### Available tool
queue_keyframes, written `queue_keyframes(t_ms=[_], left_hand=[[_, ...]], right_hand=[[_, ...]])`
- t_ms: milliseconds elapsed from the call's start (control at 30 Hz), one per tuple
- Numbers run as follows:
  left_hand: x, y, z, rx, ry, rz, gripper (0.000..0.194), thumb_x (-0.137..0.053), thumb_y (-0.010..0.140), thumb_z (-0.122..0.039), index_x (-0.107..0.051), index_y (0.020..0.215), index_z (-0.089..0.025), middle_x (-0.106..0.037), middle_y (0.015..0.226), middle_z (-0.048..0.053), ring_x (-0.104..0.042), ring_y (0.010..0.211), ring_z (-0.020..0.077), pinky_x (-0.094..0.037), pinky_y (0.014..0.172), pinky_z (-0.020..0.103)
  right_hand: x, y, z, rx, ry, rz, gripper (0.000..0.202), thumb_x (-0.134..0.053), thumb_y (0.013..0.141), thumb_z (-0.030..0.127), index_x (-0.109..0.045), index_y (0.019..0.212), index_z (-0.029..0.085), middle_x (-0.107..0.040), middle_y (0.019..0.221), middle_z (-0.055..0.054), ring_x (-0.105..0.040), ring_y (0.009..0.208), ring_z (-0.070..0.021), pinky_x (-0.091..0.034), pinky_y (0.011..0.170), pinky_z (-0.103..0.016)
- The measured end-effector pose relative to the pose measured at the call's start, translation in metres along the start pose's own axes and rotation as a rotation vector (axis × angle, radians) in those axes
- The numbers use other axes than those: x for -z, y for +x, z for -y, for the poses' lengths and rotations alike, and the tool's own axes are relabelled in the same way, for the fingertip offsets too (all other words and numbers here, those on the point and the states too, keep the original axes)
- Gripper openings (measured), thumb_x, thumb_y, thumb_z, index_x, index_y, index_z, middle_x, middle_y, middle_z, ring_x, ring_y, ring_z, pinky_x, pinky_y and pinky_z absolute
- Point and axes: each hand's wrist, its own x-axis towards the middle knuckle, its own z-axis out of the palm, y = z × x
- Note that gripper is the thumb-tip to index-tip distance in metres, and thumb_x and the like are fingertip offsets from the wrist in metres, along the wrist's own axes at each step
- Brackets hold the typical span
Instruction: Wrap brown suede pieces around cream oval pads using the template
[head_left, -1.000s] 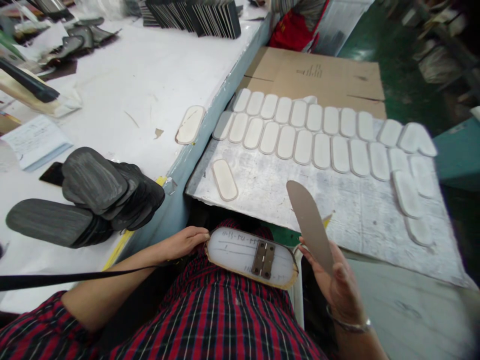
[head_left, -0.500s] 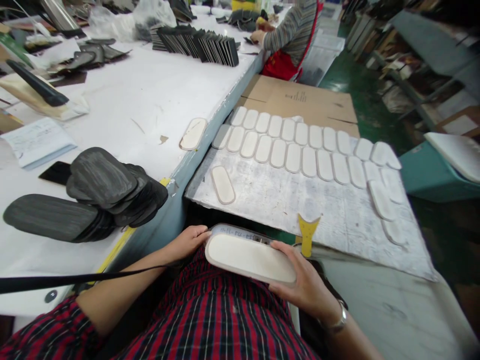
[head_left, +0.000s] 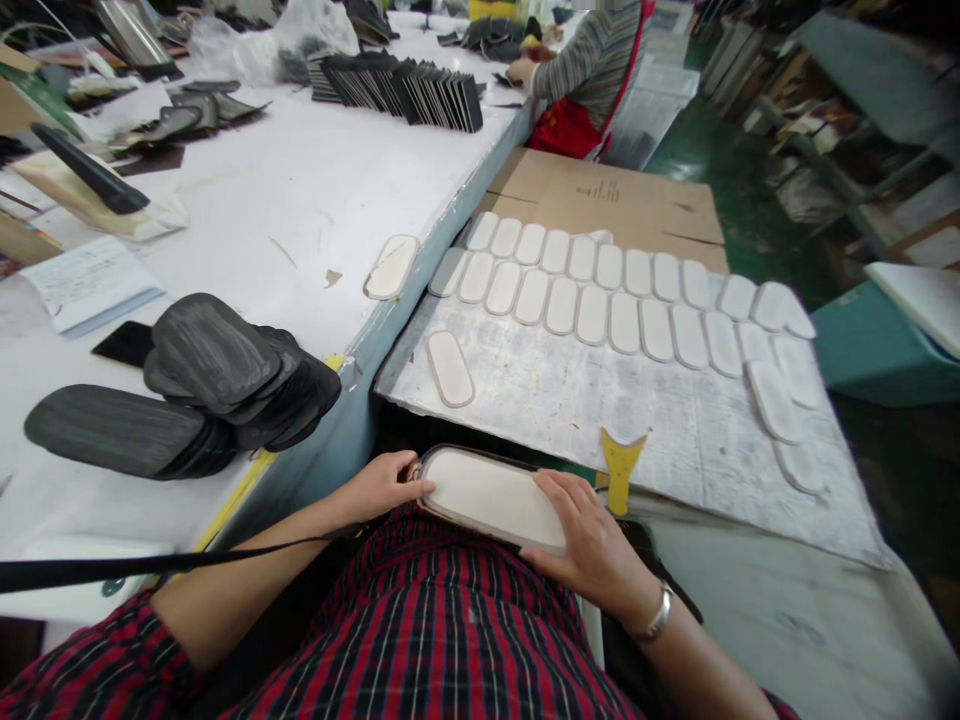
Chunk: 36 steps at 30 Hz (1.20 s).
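In front of my plaid shirt lies a white oval panel with rounded ends, set on a dark-edged backing piece of much the same outline. My left hand pinches the left end, thumb on the white face. My right hand is wrapped over the right end, with its fingers on the far edge and its thumb on the near edge. How far the backing runs under the panel is hidden. A single similar white panel lies alone on the grey board beyond.
The grey board carries rows of white oval panels and a yellow forked piece at its near edge. Stacked black oval pieces lie on the white table to the left. A co-worker's striped sleeve shows at the back.
The white panel has shifted left onto the backing, covering its grey strip with handwriting. My left thumb has come onto the panel, and my right hand has moved slightly left.
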Motion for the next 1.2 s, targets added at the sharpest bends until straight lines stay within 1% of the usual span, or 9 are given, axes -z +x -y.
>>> queue_keyframes(t_ms=[67,167,500,700,800,1000,1100,1133,1200], left_hand=[[-0.004,-0.001,0.0,0.022,0.028,-0.043,0.041,-0.058,0.068,-0.054,-0.042,0.065,-0.017,-0.036,0.062,-0.006,-0.034,0.059,0.0105,-0.027,0.052,0.022],[-0.008,-0.003,0.002,0.026,0.012,-0.062,0.039,-0.057,0.07,-0.051,-0.04,0.065,-0.017,-0.034,0.062,-0.006,-0.033,0.059,0.0104,-0.027,0.053,0.022],[-0.003,-0.001,0.0,0.011,0.017,0.001,0.034,-0.056,0.071,-0.048,-0.045,0.069,-0.016,-0.036,0.064,-0.005,-0.036,0.062,0.0118,-0.03,0.054,0.022],[-0.004,0.0,0.001,0.0,-0.004,-0.023,0.034,-0.054,0.071,-0.048,-0.044,0.067,-0.016,-0.035,0.063,-0.005,-0.035,0.06,0.0114,-0.03,0.054,0.022],[-0.003,0.001,0.0,-0.008,0.025,-0.009,0.034,-0.053,0.072,-0.048,-0.044,0.067,-0.016,-0.036,0.063,-0.005,-0.035,0.061,0.0115,-0.03,0.054,0.023],[-0.001,0.004,0.002,-0.031,0.133,0.007,0.035,-0.049,0.075,-0.05,-0.047,0.069,-0.016,-0.041,0.064,-0.004,-0.04,0.062,0.0131,-0.032,0.055,0.024],[0.001,0.001,-0.002,-0.025,0.295,0.013,0.034,-0.047,0.078,-0.05,-0.048,0.071,-0.017,-0.047,0.066,-0.002,-0.045,0.062,0.0145,-0.033,0.056,0.025],[0.002,-0.001,-0.005,-0.022,0.371,0.001,0.033,-0.046,0.079,-0.049,-0.048,0.073,-0.017,-0.049,0.067,-0.002,-0.047,0.062,0.0152,-0.034,0.057,0.026],[0.003,-0.007,-0.014,-0.074,0.53,-0.091,0.03,-0.048,0.079,-0.046,-0.051,0.083,-0.016,-0.054,0.076,0.002,-0.051,0.069,0.0181,-0.038,0.062,0.028]], right_hand=[[0.001,0.001,0.001,0.008,-0.026,0.023,0.072,-0.065,0.074,0.044,-0.035,0.132,0.012,-0.042,0.127,-0.014,-0.037,0.118,-0.0283,-0.034,0.102,-0.046],[0.002,0.002,0.001,0.02,-0.054,0.049,0.074,-0.065,0.073,0.046,-0.036,0.132,0.011,-0.043,0.127,-0.014,-0.037,0.117,-0.0287,-0.034,0.102,-0.045],[0.007,0.01,0.005,0.019,-0.087,0.099,0.081,-0.07,0.069,0.047,-0.035,0.133,0.013,-0.044,0.126,-0.014,-0.039,0.115,-0.0295,-0.036,0.1,-0.045],[0.006,0.008,0.005,0.026,-0.072,0.056,0.085,-0.065,0.069,0.058,-0.035,0.132,0.01,-0.045,0.125,-0.016,-0.039,0.116,-0.0296,-0.037,0.1,-0.045],[0.003,0.009,0.007,0.01,-0.094,0.018,0.081,-0.064,0.071,0.057,-0.037,0.132,0.011,-0.047,0.124,-0.015,-0.041,0.114,-0.0298,-0.038,0.098,-0.046],[-0.01,0.007,0.012,-0.042,-0.158,-0.052,0.073,-0.059,0.076,0.056,-0.04,0.131,0.012,-0.048,0.125,-0.014,-0.04,0.114,-0.0302,-0.038,0.097,-0.047],[-0.012,0.008,0.013,-0.069,-0.153,-0.056,0.069,-0.059,0.078,0.052,-0.04,0.131,0.011,-0.048,0.125,-0.013,-0.04,0.115,-0.0291,-0.037,0.098,-0.046],[-0.012,0.008,0.014,-0.079,-0.147,-0.054,0.068,-0.059,0.078,0.05,-0.041,0.13,0.011,-0.049,0.125,-0.013,-0.04,0.114,-0.0289,-0.036,0.098,-0.046],[-0.01,0.01,0.016,-0.101,-0.133,-0.05,0.068,-0.061,0.078,0.049,-0.041,0.13,0.011,-0.049,0.124,-0.013,-0.04,0.114,-0.0288,-0.036,0.098,-0.045]])
